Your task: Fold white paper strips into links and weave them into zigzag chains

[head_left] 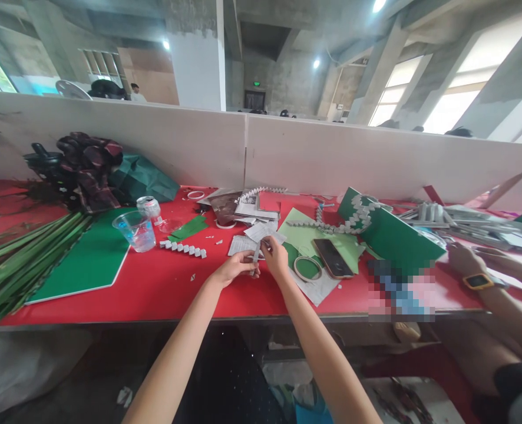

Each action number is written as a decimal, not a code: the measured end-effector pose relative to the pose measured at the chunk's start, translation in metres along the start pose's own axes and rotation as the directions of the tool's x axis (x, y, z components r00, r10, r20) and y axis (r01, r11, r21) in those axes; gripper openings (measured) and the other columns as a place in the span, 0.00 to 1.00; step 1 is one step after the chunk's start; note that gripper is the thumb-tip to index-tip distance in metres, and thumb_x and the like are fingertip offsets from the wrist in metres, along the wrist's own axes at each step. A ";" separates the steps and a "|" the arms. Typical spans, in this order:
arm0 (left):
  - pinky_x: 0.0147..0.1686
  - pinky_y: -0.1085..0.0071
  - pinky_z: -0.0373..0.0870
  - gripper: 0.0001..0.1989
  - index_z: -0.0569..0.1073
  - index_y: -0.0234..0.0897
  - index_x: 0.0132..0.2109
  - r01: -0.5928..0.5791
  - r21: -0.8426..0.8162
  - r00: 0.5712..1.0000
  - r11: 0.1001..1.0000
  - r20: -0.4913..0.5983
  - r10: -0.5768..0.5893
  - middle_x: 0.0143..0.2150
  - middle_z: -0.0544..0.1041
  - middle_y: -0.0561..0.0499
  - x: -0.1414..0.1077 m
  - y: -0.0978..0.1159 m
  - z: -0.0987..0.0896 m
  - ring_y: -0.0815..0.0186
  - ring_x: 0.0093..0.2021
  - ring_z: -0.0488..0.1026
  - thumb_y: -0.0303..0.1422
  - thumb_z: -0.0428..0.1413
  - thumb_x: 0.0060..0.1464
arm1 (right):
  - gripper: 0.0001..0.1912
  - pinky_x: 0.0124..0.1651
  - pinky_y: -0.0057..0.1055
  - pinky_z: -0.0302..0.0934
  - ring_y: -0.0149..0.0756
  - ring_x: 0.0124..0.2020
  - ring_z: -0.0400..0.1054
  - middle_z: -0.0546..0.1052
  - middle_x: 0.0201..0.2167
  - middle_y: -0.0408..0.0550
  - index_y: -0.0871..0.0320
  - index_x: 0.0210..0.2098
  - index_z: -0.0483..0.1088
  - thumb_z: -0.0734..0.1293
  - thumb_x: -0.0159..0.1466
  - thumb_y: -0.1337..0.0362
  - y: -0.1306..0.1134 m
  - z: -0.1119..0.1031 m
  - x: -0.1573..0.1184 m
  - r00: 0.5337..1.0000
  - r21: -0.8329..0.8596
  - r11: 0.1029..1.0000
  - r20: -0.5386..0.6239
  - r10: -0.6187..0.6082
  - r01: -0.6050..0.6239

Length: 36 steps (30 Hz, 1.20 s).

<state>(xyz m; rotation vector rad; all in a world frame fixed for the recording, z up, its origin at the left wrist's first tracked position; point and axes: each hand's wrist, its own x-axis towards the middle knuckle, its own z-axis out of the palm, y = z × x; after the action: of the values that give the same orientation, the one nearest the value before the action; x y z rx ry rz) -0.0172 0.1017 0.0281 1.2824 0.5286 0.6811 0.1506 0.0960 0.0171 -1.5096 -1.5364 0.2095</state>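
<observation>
Left hand (237, 267) and right hand (276, 255): each grip pinching a narrow paper strip (256, 254), held over worktop (164, 297), back from its front edge. Short folded-paper chain (183, 248) lies left; phone (333, 258), right.

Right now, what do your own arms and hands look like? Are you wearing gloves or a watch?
No gloves or watch: my left hand and right hand are bare, with slim wrists. No sleeves show on the part of my arms in view. They're too small here to tell about rings or nail polish.
</observation>
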 end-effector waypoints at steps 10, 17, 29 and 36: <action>0.34 0.69 0.70 0.26 0.68 0.39 0.53 -0.025 0.037 0.980 0.999 -0.198 0.032 0.32 0.75 0.52 0.004 -0.003 0.002 0.66 0.30 0.75 0.35 0.63 0.47 | 0.12 0.33 0.27 0.57 0.33 0.28 0.69 0.77 0.29 0.43 0.53 0.40 0.69 0.57 0.65 0.57 -0.002 -0.002 0.000 1.000 0.063 0.998 -0.004 -0.029 0.029; 0.37 0.64 0.73 0.15 0.72 0.36 0.46 -0.019 0.050 0.934 0.999 -0.356 0.036 0.31 0.79 0.49 0.014 -0.007 -0.004 0.61 0.31 0.77 0.38 0.57 0.53 | 0.12 0.32 0.27 0.59 0.33 0.26 0.68 0.76 0.27 0.43 0.54 0.39 0.69 0.60 0.64 0.55 -0.002 0.000 0.002 0.999 0.135 0.990 0.007 -0.047 0.045; 0.28 0.70 0.71 0.21 0.68 0.36 0.42 -0.117 0.122 0.851 0.986 -0.499 0.163 0.38 0.79 0.45 0.015 -0.009 -0.006 0.62 0.31 0.78 0.51 0.54 0.52 | 0.13 0.35 0.30 0.65 0.36 0.29 0.72 0.78 0.31 0.48 0.57 0.38 0.74 0.65 0.60 0.55 -0.019 -0.006 -0.009 0.978 0.402 0.912 0.143 -0.150 0.081; 0.27 0.73 0.71 0.24 0.72 0.34 0.45 -0.073 0.222 0.829 0.972 -0.528 0.183 0.40 0.79 0.43 0.020 -0.016 -0.014 0.62 0.34 0.78 0.51 0.53 0.53 | 0.17 0.35 0.30 0.63 0.36 0.32 0.71 0.77 0.32 0.48 0.58 0.39 0.74 0.64 0.62 0.51 -0.025 -0.011 -0.010 0.979 0.478 0.878 0.163 -0.126 0.033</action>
<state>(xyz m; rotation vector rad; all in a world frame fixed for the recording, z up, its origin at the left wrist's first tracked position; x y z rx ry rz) -0.0103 0.1227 0.0098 1.3068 1.0039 1.1492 0.1395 0.0766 0.0353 -1.0561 -1.5492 0.6507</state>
